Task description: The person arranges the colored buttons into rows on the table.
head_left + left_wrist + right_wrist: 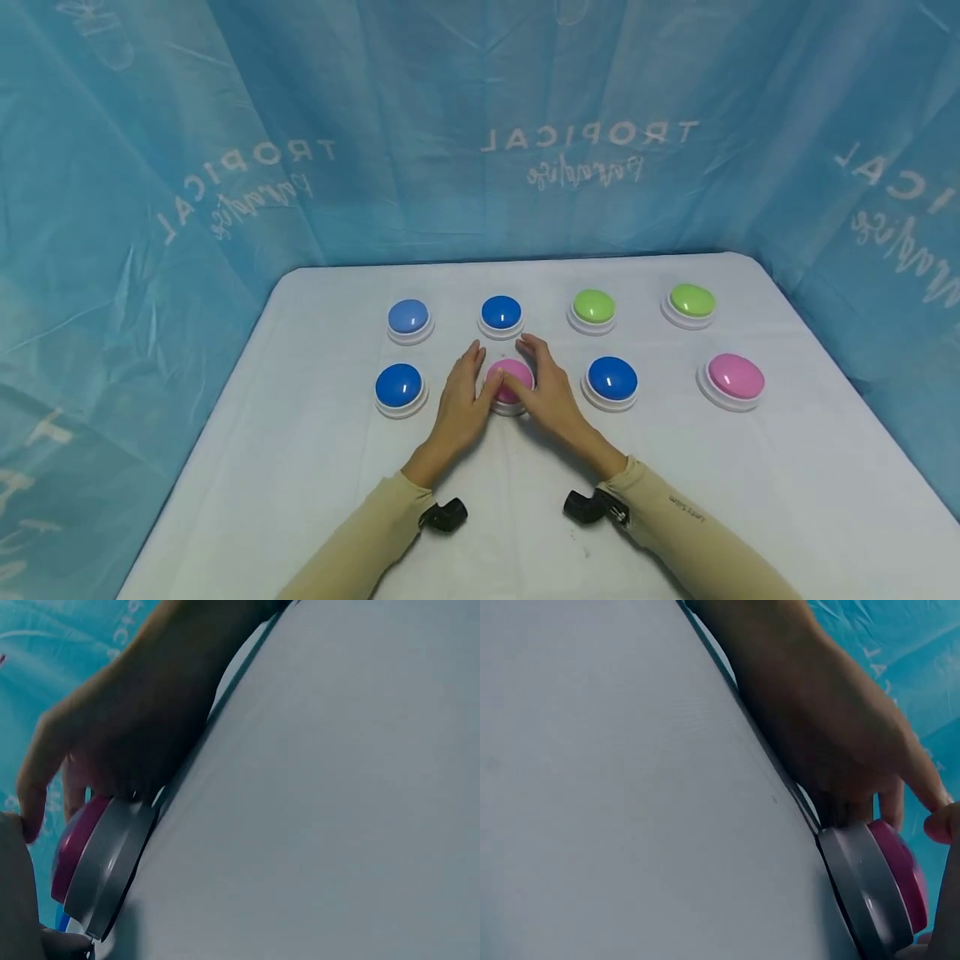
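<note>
In the head view my left hand [459,410] and right hand [553,402] flank a pink dome button [512,365] on a white base. Their thumbs meet over the dome, covering part of it. The other fingers reach forward along its two sides. In the left wrist view, the right hand [142,712] comes in from the top with fingers at the base of the pink button [79,847]. The right wrist view shows the left hand [825,720] with fingertips right at the rim of the button's base [862,877].
On the white table [300,467] stand more dome buttons: a blue one [398,386] left, another blue one [612,379] right, a pink one [737,377] far right. Behind are a light blue [408,317], a blue [501,313] and two green buttons [594,307]. Blue sheeting [420,150] surrounds the table.
</note>
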The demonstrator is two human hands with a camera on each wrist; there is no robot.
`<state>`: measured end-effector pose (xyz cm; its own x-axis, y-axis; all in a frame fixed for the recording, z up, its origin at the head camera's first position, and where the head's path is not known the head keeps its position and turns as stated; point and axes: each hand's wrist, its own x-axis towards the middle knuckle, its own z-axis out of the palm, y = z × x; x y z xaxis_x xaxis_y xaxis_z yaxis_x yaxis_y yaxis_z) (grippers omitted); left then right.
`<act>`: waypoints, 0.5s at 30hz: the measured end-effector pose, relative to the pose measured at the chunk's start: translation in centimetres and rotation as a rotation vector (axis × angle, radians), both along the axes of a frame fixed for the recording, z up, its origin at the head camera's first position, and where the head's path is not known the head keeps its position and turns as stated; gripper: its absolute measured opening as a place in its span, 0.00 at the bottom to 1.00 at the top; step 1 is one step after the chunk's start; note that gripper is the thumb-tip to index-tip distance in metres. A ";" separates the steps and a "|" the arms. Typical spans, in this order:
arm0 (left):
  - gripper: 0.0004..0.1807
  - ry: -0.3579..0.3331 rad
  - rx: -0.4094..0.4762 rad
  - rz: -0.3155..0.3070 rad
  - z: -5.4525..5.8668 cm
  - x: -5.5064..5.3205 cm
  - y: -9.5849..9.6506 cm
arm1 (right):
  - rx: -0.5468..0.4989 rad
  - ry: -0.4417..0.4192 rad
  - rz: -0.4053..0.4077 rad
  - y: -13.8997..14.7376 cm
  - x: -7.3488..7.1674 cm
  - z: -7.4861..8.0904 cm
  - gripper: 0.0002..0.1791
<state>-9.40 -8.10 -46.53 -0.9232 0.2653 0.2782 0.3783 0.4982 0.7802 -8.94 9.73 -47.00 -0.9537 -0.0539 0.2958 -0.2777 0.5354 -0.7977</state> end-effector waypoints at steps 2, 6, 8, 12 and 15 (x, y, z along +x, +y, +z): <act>0.37 -0.013 0.008 0.033 0.0 -0.7 0.3 | 0.021 -0.020 0.020 -0.1 -0.1 -0.2 0.42; 0.36 -0.041 0.023 0.063 0.1 -1.6 0.4 | 0.066 -0.026 0.044 -0.2 -0.4 -0.4 0.43; 0.36 -0.036 0.017 0.059 0.1 -1.9 0.5 | 0.083 -0.015 0.042 -0.1 -0.5 -0.3 0.43; 0.34 -0.012 0.006 0.063 0.0 -2.7 0.8 | 0.118 -0.027 0.048 0.1 -0.9 0.0 0.43; 0.33 0.001 0.001 0.074 0.0 -3.2 1.1 | 0.130 -0.054 0.058 0.2 -1.1 0.1 0.43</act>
